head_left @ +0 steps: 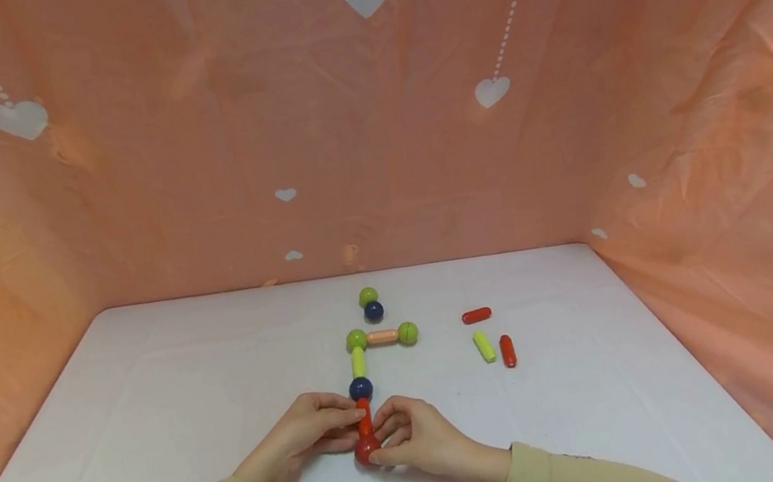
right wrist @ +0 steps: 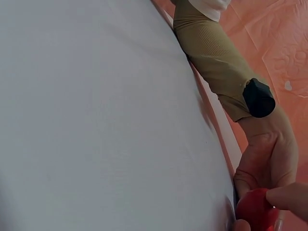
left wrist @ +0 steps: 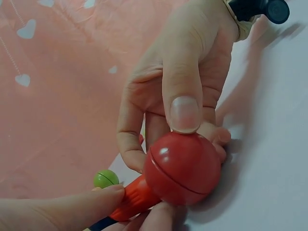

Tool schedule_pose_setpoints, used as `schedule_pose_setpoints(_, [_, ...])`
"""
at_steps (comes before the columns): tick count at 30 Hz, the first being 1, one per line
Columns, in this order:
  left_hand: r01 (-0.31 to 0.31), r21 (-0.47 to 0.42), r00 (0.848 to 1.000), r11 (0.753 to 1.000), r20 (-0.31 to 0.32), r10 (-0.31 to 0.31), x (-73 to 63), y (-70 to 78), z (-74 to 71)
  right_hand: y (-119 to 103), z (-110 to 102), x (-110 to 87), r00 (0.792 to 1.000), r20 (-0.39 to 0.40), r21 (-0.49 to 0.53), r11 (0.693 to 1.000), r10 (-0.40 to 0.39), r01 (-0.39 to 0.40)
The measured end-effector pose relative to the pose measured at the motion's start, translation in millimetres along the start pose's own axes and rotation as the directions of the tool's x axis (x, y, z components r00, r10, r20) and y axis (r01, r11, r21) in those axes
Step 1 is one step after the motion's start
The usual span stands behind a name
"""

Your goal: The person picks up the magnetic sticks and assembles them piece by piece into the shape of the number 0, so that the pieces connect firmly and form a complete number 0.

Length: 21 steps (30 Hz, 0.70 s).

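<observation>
A red ball [head_left: 367, 450] and a red stick [head_left: 365, 418] form the near end of a jointed row of balls and sticks on the white table. My left hand [head_left: 313, 428] pinches the red stick from the left. From the right, my right hand [head_left: 425, 439] grips the red ball, its thumb pressed on the surface in the left wrist view. Beyond the stick come a dark blue ball [head_left: 360, 388], a yellow-green stick [head_left: 358, 362] and a green ball [head_left: 357, 341]. There the row turns right through a peach stick [head_left: 382, 337] to another green ball [head_left: 408, 333].
Past the row lie a loose green ball [head_left: 367, 296] and a dark blue ball [head_left: 373, 311]. Off to the right are a red stick [head_left: 477, 315], a second red stick [head_left: 508, 351] and a yellow-green stick [head_left: 483, 347]. An orange curtain [head_left: 194, 179] with hearts encloses the table.
</observation>
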State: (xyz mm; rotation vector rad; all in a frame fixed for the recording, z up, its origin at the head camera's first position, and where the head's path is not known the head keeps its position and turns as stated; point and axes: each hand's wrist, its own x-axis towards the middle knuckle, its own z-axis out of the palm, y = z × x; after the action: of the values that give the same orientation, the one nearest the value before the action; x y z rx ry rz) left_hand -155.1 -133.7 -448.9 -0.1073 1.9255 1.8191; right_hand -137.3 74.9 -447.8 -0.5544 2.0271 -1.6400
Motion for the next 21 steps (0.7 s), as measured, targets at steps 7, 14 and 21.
schedule_pose_setpoints(7, [0.025, 0.055, 1.0, 0.998, 0.011, -0.026, -4.2, 1.6, -1.8, 0.3, 0.4, 1.6, 1.0, 0.0, -0.034, 0.999, -0.004, 0.004])
schedule_pose_setpoints(14, [-0.022, 0.187, 0.993, 0.982, 0.12, -0.001, -8.5, 2.0, -5.5, 2.4, -4.3, 1.0, 0.999, 0.034, -0.03, 0.999, -0.025, 0.026])
schedule_pose_setpoints(21, [-0.021, 0.196, 0.989, 0.98, 0.146, -0.008, -9.7, 2.8, -5.8, 1.8, -31.1, -2.7, 0.996, 0.073, -0.008, 0.999, -0.044, 0.044])
